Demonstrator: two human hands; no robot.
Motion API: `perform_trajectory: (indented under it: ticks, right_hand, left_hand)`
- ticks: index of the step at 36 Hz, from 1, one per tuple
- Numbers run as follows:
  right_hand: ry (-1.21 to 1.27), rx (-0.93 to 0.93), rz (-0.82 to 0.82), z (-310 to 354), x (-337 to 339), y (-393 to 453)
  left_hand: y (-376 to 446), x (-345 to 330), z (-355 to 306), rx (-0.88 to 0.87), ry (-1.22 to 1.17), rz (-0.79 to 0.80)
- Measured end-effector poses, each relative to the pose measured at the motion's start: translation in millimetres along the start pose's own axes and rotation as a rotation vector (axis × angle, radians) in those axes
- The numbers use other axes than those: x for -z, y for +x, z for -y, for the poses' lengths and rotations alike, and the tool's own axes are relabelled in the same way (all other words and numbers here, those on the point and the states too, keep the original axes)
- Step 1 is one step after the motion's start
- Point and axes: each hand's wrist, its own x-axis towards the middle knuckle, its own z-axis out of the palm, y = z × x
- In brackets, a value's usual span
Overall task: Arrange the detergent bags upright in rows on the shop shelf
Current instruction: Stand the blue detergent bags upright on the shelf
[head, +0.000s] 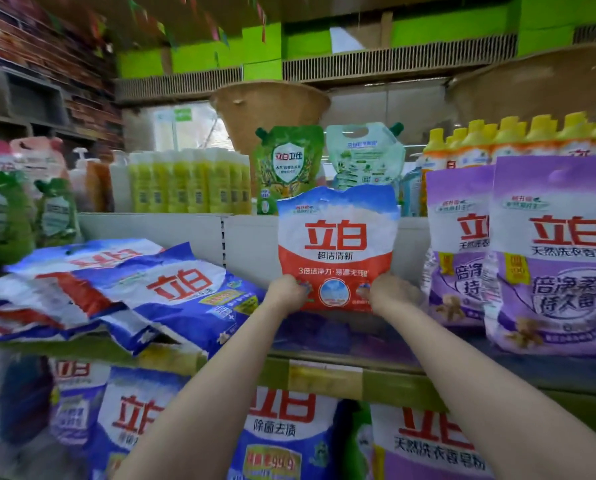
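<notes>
held bag: red-and-white detergent bag, upright, face to the camera, mid-shelf toward the back panel; whether its base touches the shelf cannot be told, the hands hide it
left hand: left hand grips the bag's lower left corner, fingers curled round the edge
right hand: right hand grips the lower right corner the same way; both holds sit low, the top is free
risk, tip: the top edge is crumpled and unsupported; my guess is the bag flops forward or back on release if the powder is not settled into the base
risk, left neighbours: blue detergent bags lie flat in a loose overlapping pile just left of the held bag, one corner overhanging the shelf front edge; a nudge from the left forearm could likely slide one off
risk, right neighbours: purple detergent bags stand upright near the right hand; a bump from the wrist might topple the nearer one
room, sides: open gap between the blue pile and the purple row, wider than the held bag, more slack on the left
room, back: white back panel close behind, little depth left that way
room, front: bare shelf strip between the hands and the front edge
room, above: green refill pouches sit on the higher tier behind, the bag top overlaps them in view; real clearance cannot be told
still to do: blue pile not yet stood up
</notes>
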Motion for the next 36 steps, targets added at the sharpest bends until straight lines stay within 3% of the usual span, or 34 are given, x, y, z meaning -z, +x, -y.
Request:
perform_trajectory:
  ticks: [4,8,15,21,27,32,36]
  right_hand:
    - [-0.327,0.063,-0.018,4,12,-16]
    - [-0.548,0.194,-0.005,5,23,-32]
    - [-0.352,0.453,-0.074,35,28,-69]
    - [-0.231,0.694,-0.054,75,21,-103]
    - [-0.13,0.786,0.018,109,14,-127]
    - [-0.064,0.828,0.114,127,6,-136]
    - [0.037,0.834,0.222,132,2,-136]
  left_hand:
    - [-15,11,3,-0.08,0.173,-0.037]
    - [-27,34,15,-0.092,0.239,-0.192]
    - [-55,84,44,0.082,0.453,-0.414]
    - [-87,107,74,0.27,0.373,-0.568]
    - [-113,123,90,0.426,0.177,-0.524]
    - [-125,126,89,0.4,-0.035,-0.24]
    - [-118,114,84,0.44,-0.33,-0.181]
